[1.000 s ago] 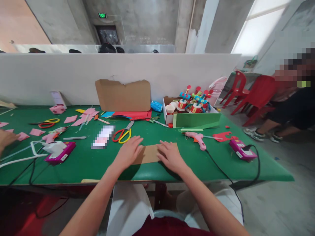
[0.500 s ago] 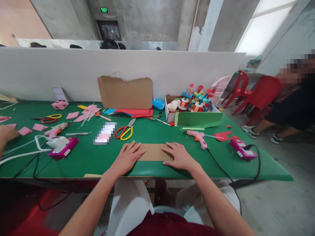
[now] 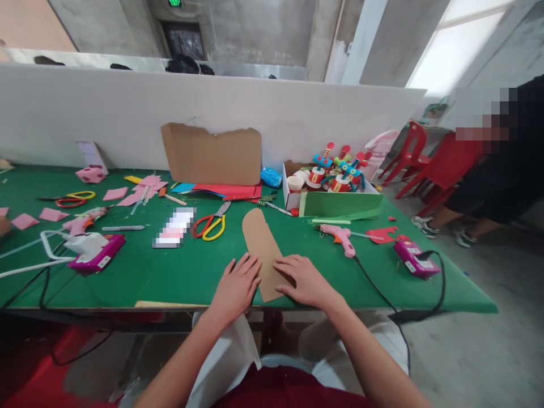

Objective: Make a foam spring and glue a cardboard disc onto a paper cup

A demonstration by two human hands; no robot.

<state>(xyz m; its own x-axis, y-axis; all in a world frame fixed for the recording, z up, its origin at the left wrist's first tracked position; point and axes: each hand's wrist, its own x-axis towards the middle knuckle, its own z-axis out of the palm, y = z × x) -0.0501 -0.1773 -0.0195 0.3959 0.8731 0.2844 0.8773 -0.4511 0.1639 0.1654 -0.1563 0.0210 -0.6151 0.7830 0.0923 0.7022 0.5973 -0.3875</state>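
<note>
Green surface across mid-frame; on it, at lower centre, card, slanting, rounded end uppermost, between left grip, spread against its left edge, and right grip, spread over its right edge; left of centre, scissors.

Scissors lie left of the cardboard strip, a glue gun to its right.

My one camera sits on my head and looks forward and down, wide across the green-covered worktop. My bare hands lie near, low in the middle of the view, with my forearms entering from the bottom edge. Farther off, the view takes in the long white upright partition and, beyond it, the grey concrete wall.
</note>
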